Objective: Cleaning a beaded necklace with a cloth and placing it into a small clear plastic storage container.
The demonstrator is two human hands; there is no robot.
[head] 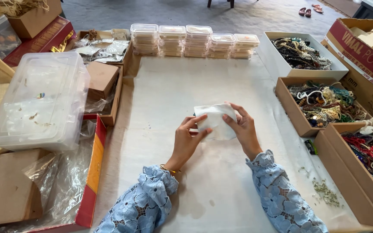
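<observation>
Both my hands hold a white folded piece of tissue paper (214, 121) just above the white sheet (173, 90) that covers the table. My left hand (187, 140) grips its left edge with thumb and fingers. My right hand (242, 127) pinches its right side, fingers on top. Something dark peeks out at the paper's left edge; I cannot tell what it is. Both arms wear light blue lace sleeves, and a thin gold bangle sits on my left wrist.
Stacks of small clear lidded boxes (195, 41) line the far edge. Open boxes of beaded necklaces (322, 103) stand at right, a white one (303, 54) behind. An upturned clear plastic tub (39, 101) and cardboard boxes (102, 80) lie at left. Loose beads (324, 192) lie near right.
</observation>
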